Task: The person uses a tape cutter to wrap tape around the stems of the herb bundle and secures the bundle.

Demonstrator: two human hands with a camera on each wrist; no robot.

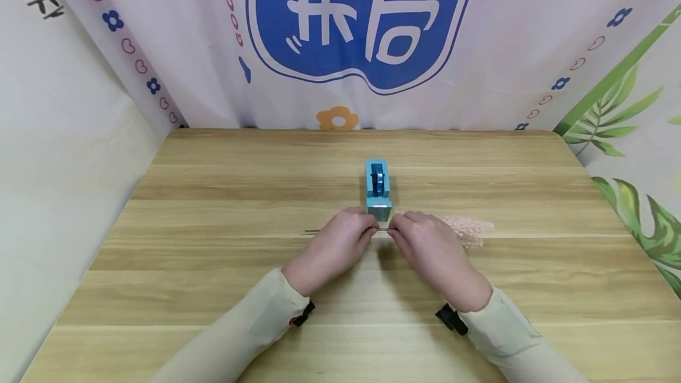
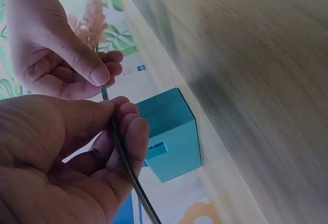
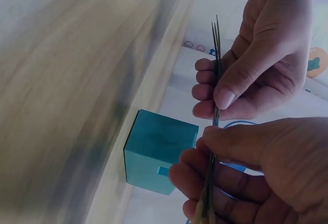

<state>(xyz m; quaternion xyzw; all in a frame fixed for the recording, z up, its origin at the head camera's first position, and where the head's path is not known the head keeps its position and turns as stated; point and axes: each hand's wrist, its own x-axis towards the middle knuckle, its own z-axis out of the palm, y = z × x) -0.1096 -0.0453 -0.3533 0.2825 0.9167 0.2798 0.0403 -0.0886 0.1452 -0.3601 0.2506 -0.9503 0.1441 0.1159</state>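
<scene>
A small bunch of thin stems (image 3: 217,44) runs crosswise between both hands, with fluffy pale pink flower heads (image 1: 469,230) at its right end. My left hand (image 1: 343,234) pinches the stems between thumb and fingers, and their bare ends stick out on its left. Close beside it, my right hand (image 1: 432,248) pinches the same stems nearer the flower heads. Only a short piece of stem shows between the two thumbs. Just beyond the hands stands a blue tape dispenser (image 1: 378,191) with a roll of blue tape in it.
The wood-grain table (image 1: 213,194) reaches back to a white curtain (image 1: 202,46) with a blue printed panel. A leaf-patterned cloth (image 1: 628,135) hangs on the right, a white one on the left.
</scene>
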